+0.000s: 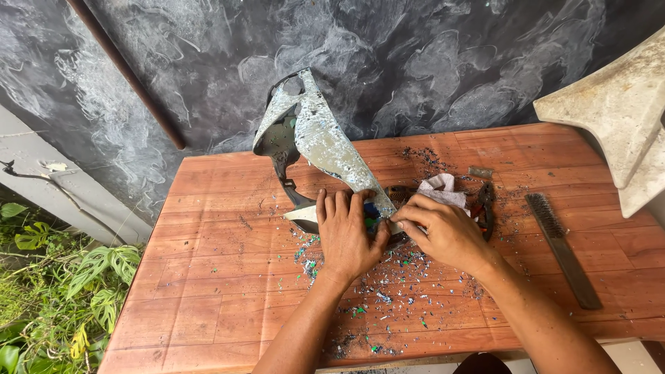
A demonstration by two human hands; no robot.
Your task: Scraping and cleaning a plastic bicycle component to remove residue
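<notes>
A long, curved plastic panel (325, 142) with worn, flaking grey-white paint lies on a wooden table (208, 277), its far end rising toward the dark wall. My left hand (346, 232) presses down on the panel's near end, fingers curled over its edge. My right hand (443, 232) touches the same end from the right, fingertips pinched at a spot where blue and green show through. Whether the right hand holds a small tool is hidden. Paint flakes (388, 291) litter the table in front of both hands.
A white rag (443, 188) and dark pliers (485, 208) lie just beyond my right hand. A wire brush (561, 242) rests at the right. A pale sanded panel (623, 111) juts in from the upper right. Green plants (62, 291) grow left of the table.
</notes>
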